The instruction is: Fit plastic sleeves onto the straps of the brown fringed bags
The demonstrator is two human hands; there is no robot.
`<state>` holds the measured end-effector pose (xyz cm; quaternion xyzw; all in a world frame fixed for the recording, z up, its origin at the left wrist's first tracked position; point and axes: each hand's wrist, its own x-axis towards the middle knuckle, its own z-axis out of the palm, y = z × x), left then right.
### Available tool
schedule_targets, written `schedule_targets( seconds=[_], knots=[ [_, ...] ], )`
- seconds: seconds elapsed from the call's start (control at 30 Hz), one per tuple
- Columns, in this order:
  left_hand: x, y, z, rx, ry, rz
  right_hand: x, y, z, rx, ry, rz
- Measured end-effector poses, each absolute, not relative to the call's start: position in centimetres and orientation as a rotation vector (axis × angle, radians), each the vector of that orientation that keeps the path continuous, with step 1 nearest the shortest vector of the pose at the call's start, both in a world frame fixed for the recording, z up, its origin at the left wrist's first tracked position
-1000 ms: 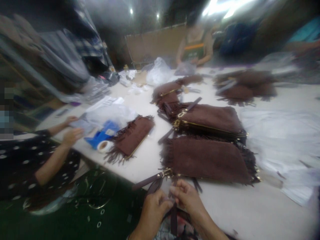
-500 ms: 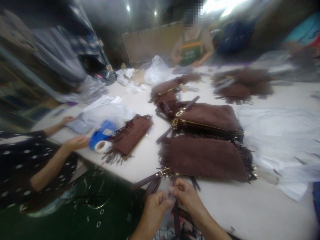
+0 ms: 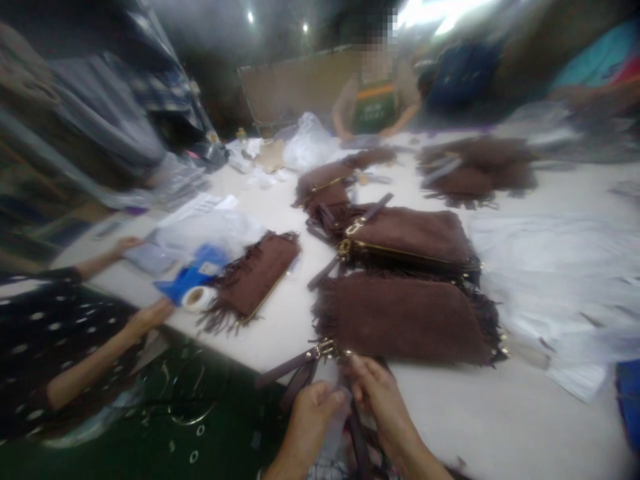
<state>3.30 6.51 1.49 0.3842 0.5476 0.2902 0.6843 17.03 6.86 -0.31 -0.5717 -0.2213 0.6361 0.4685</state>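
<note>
A dark brown fringed suede bag (image 3: 410, 320) lies on the table right in front of me, its gold clasp and strap (image 3: 287, 367) at the near left corner. My right hand (image 3: 377, 393) is closed at that corner, fingertips pinching the upper end of a dark hanging strap (image 3: 359, 433). Just left of it, my left hand (image 3: 313, 417) pinches a thin translucent plastic piece (image 3: 337, 423) between thumb and fingers. Both hands are over the table's front edge, close together. Blur hides the exact fingertip contact.
Behind it lie another brown bag (image 3: 420, 233) and more fringed bags (image 3: 475, 167). Clear plastic bags (image 3: 560, 267) spread at right. To the left are a smaller pouch (image 3: 263, 277), a blue tape dispenser (image 3: 200, 267) with a white roll (image 3: 197, 299), and a co-worker's hand (image 3: 150, 317).
My right fingers have moved slightly up to the bag's corner, while my left hand keeps the plastic. The co-worker's near hand has drawn back left from the tape dispenser.
</note>
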Motion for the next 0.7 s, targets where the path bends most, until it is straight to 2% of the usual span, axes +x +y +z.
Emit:
schedule_targets(
  seconds=[0.27, 0.4, 0.7],
  knots=[
    [3.6, 7.9, 2.4, 1.097, 1.33, 0.65, 16.0, 7.4, -0.6, -1.362, -0.39, 1.548],
    [3.8, 8.6, 3.2, 1.247, 1.397, 0.631, 16.7, 7.5, -0.9, -1.365, -0.465, 1.518],
    [4.6, 9.5, 2.8, 1.161, 1.345, 0.639, 17.5, 5.8, -0.9, -1.432, -0.701, 1.514]
  ],
)
